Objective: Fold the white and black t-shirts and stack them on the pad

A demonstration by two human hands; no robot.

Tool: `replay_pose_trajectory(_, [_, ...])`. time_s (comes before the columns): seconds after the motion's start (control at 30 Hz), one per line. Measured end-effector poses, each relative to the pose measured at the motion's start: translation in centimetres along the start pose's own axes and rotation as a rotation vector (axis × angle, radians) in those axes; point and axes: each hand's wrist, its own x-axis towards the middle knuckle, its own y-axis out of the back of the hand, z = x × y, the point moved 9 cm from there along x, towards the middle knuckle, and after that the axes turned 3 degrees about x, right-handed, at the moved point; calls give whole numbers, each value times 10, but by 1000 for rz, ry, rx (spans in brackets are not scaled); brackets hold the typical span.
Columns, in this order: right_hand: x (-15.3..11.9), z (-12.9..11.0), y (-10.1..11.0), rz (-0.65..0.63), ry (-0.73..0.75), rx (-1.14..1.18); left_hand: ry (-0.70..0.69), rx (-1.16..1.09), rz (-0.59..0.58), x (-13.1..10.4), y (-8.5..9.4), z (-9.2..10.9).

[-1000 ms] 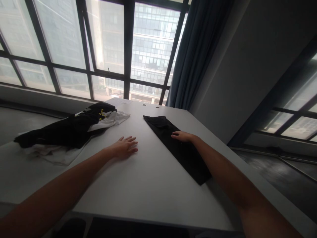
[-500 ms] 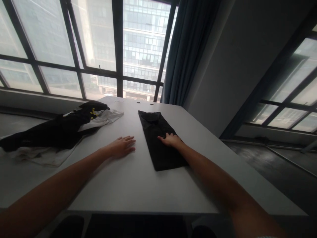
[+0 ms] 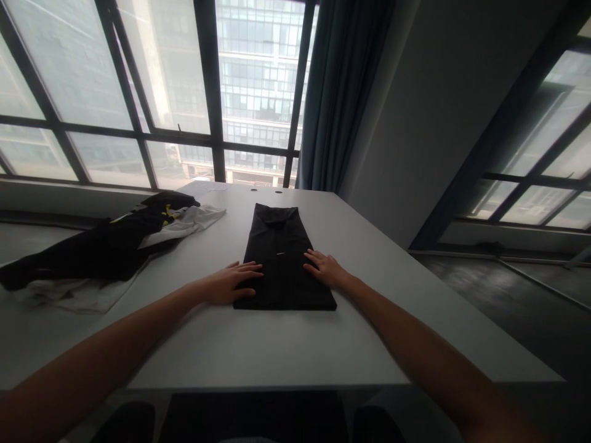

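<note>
Lying heaped at the left of the white worktop (image 3: 277, 351) are black and white clothes (image 3: 92, 249). Your left grip (image 3: 227, 284) spreads open, grasping nothing, laid over the left edge of the folded black garment (image 3: 281, 280), which lies flat in front of you; your right grip (image 3: 325, 271), equally open and empty, rests on its right edge.

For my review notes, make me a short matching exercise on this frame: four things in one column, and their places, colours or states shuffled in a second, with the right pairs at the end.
Column one
1. Curtain
2. Black garment
3. Clothes pile
4. Right hand

Column two
A. Spread at the garment's right edge
B. Folded flat on the white table
C. Blue, hanging
D. Loose, black and white with some yellow

Right pairs: 1-C, 2-B, 3-D, 4-A
</note>
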Motion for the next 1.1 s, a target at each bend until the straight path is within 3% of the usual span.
replay_pose_trajectory(0.37, [-2,0,4,91,16,-29,-97,-19,39,-2,8,6])
replay_pose_trajectory(0.6, [0,3,15,186,97,35,-76,-93,77,-4,15,-8])
replay_pose_trajectory(0.87, [-22,12,28,16,161,149,-145,-268,19,-14,18,-12])
replay_pose_trajectory(1.1, [-36,7,43,-47,210,284,-93,-121,171,-10,27,-21])
